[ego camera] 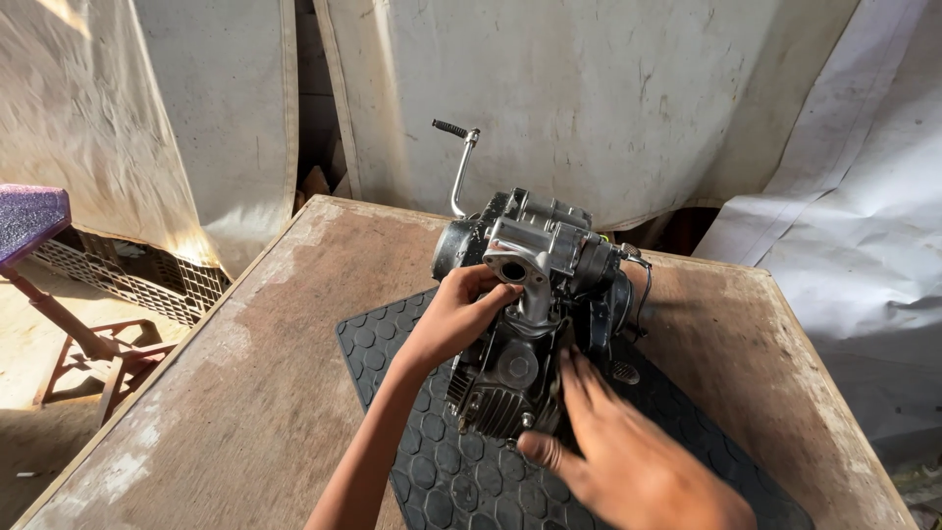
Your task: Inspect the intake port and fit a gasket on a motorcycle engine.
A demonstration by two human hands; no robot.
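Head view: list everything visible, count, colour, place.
engine: 1, silver and black, on the mat at table centre
kick lever: 1, chrome with black tip, rising from the engine's far left
mat: 1, black, hexagon pattern, under the engine
table: 1, worn brown board top
sheets: several, off-white, hanging behind and to the right
stool: 1, purple top, red frame, far left
crate: 1, pale lattice, on the floor left of the table
left hand: 1, gripping the engine's upper left side
right hand: 1, fingers spread against the engine's near right side
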